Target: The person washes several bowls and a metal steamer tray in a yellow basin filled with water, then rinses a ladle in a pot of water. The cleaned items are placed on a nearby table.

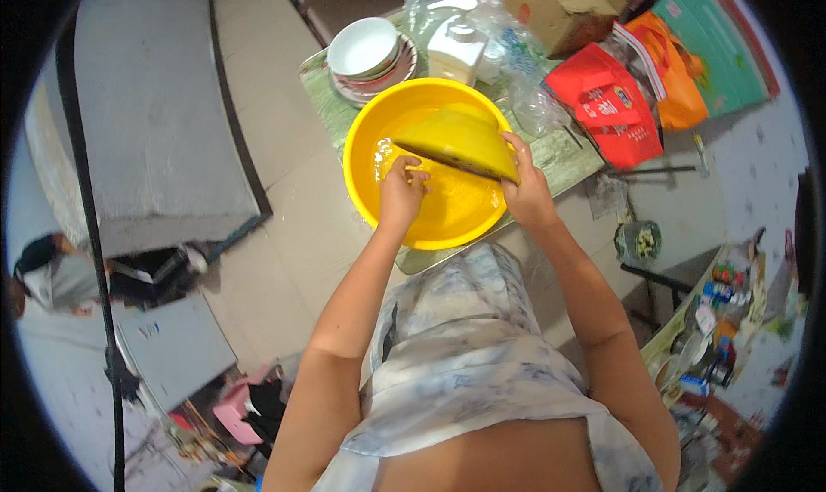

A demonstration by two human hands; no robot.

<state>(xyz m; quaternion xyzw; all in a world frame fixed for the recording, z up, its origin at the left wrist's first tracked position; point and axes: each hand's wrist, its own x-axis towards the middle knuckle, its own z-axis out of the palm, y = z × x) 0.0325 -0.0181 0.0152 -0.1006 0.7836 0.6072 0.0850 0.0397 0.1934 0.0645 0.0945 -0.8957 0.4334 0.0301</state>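
Note:
A large yellow plastic basin [452, 224] stands at the near edge of a small green table, with some water showing inside. My right hand [529, 182] grips the right rim of a yellow bowl [461, 137], which is tilted on its side over the basin with its outer face towards the far side. The bowl's inside is hidden from view. Over the left part of the basin is my left hand [404, 192], fingers curled and apart, with nothing seen in it; it does not seem to touch the bowl.
Stacked bowls [362, 46] and plates, a white pump bottle [457, 50] and clear plastic bags [532, 98] lie behind the basin. A red bag [610, 101], an orange bag [684, 79] and a cardboard box [555, 8] are at the right. Another person [58, 276] is at far left.

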